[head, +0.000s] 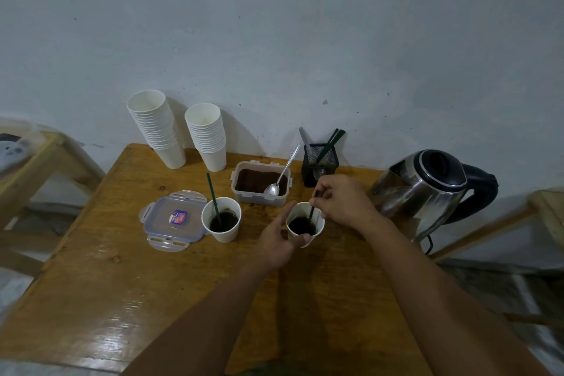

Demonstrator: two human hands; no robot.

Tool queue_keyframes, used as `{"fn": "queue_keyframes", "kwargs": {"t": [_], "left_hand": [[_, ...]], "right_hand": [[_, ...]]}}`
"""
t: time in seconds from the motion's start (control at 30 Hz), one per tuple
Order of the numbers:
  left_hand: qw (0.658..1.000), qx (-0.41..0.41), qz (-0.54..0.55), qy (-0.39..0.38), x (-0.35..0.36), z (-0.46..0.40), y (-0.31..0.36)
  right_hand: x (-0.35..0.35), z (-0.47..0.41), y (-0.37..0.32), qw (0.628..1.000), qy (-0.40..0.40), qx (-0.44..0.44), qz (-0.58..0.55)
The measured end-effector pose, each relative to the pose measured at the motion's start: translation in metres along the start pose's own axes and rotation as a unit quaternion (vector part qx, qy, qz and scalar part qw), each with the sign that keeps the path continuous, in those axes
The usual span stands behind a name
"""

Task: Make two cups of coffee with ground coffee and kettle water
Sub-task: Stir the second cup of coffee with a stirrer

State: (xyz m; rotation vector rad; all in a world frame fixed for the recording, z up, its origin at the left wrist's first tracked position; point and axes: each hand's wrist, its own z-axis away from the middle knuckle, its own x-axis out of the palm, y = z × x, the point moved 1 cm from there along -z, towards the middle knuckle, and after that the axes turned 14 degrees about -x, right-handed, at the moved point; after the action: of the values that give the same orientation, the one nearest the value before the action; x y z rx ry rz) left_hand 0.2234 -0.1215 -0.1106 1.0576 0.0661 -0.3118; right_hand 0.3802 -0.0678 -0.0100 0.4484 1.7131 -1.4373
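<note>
Two white paper cups of dark coffee stand on the wooden table (106,268). The left cup (222,220) has a green stirrer (212,192) standing in it. My left hand (276,241) holds the right cup (305,224) round its side with thumb and fingers. My right hand (338,200) pinches a dark stirrer (312,214) that dips into that cup. Behind the cups sits an open plastic box of ground coffee (261,181) with a metal spoon (279,177) resting in it. A steel kettle (427,189) with a black handle stands at the right.
The box's clear lid (172,220) lies flat left of the cups. Two stacks of paper cups (158,128) (209,137) stand at the back by the wall. A black mesh holder (319,163) keeps stirrers and cutlery. Wooden frames flank the table on both sides.
</note>
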Motion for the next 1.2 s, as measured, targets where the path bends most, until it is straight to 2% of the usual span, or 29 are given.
{"fn": "queue_keyframes", "kwargs": {"t": [0.1, 0.13, 0.2, 0.27, 0.33, 0.4, 0.47, 0.53, 0.6, 0.67, 0.77, 0.83, 0.9, 0.97, 1.03, 1.1, 1.2], "left_hand": [[1.000, -0.002, -0.001, 0.005, 0.0000, -0.0001, 0.0000], [1.000, -0.003, 0.000, 0.006, 0.0003, -0.0004, -0.0003], [1.000, -0.003, 0.000, 0.006, 0.0006, -0.0011, -0.0006], [1.000, -0.003, -0.001, 0.004, 0.0007, -0.0018, -0.0008], [1.000, -0.009, 0.001, 0.003, 0.0004, -0.0025, -0.0010], [1.000, -0.011, 0.003, 0.003, 0.0000, -0.0025, -0.0011], [1.000, -0.010, 0.005, 0.001, 0.0003, -0.0030, -0.0014], [1.000, -0.008, 0.002, 0.004, 0.0004, -0.0027, -0.0015], [1.000, -0.009, -0.001, 0.007, 0.0002, -0.0024, -0.0010], [1.000, -0.008, -0.002, 0.003, 0.0001, -0.0021, -0.0003], [1.000, -0.007, -0.002, 0.001, -0.0004, -0.0024, -0.0011], [1.000, -0.012, 0.001, -0.001, -0.0004, -0.0018, -0.0006], [1.000, -0.014, 0.003, -0.001, -0.0004, -0.0012, -0.0002], [1.000, -0.013, 0.001, -0.002, -0.0005, -0.0006, 0.0005], [1.000, -0.010, -0.001, -0.003, -0.0001, -0.0002, 0.0013], [1.000, -0.013, 0.000, -0.002, -0.0003, -0.0008, 0.0009], [1.000, -0.017, 0.002, 0.001, -0.0001, -0.0002, 0.0016]], "right_hand": [[0.0001, -0.0023, -0.0006, 0.998, 0.063, 0.003, 0.028], [0.0003, -0.0026, -0.0006, 0.998, 0.060, 0.001, -0.006], [-0.0008, -0.0011, -0.0030, 0.998, 0.006, 0.000, -0.058], [-0.0015, -0.0007, -0.0009, 0.999, -0.029, -0.001, -0.013], [-0.0028, -0.0022, 0.0001, 0.999, 0.007, 0.001, 0.051], [-0.0033, -0.0035, 0.0009, 0.999, 0.044, -0.004, 0.030], [-0.0037, -0.0028, -0.0006, 1.000, 0.017, -0.005, -0.015], [-0.0026, -0.0028, 0.0004, 1.000, -0.018, -0.003, 0.014], [-0.0029, -0.0031, 0.0010, 0.998, 0.019, 0.002, 0.053], [-0.0027, -0.0036, 0.0030, 0.998, 0.047, 0.005, 0.035], [-0.0015, -0.0023, 0.0029, 0.999, -0.002, 0.007, 0.034], [-0.0020, -0.0041, 0.0039, 0.995, 0.034, 0.006, 0.089], [-0.0013, -0.0061, 0.0027, 0.995, 0.055, 0.005, 0.079], [0.0005, -0.0062, 0.0003, 1.000, 0.019, 0.006, 0.023], [0.0006, -0.0053, 0.0003, 0.999, -0.009, 0.005, 0.033], [-0.0014, -0.0058, 0.0014, 0.996, 0.031, 0.004, 0.077], [-0.0020, -0.0053, 0.0025, 0.999, 0.039, 0.003, 0.033]]}}
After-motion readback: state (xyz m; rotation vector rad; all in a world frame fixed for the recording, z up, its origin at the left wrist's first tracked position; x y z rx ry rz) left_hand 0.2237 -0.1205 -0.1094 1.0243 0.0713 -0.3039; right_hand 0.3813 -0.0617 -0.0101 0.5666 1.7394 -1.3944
